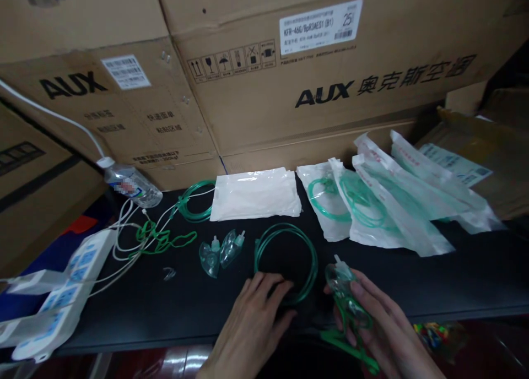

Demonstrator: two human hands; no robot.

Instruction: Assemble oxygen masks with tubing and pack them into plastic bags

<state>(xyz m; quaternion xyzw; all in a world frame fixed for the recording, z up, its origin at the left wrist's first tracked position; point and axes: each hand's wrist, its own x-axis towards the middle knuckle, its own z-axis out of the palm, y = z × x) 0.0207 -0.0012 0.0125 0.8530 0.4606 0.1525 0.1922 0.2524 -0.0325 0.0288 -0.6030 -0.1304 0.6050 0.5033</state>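
Note:
My right hand is closed around a clear oxygen mask with a pale connector on top and a green elastic strap hanging below. My left hand lies at the lower left edge of a coil of green tubing, its fingers slightly bent and thumb apart. Whether its fingertips touch the tubing is hard to see. Two more clear masks lie side by side on the black tabletop, left of the coil. Behind them rests a second green tubing coil.
White packets lie at the back, with bagged green tubing to their right. On the left are a power strip, white cables, tangled green straps and a plastic bottle. Large cardboard boxes wall off the back.

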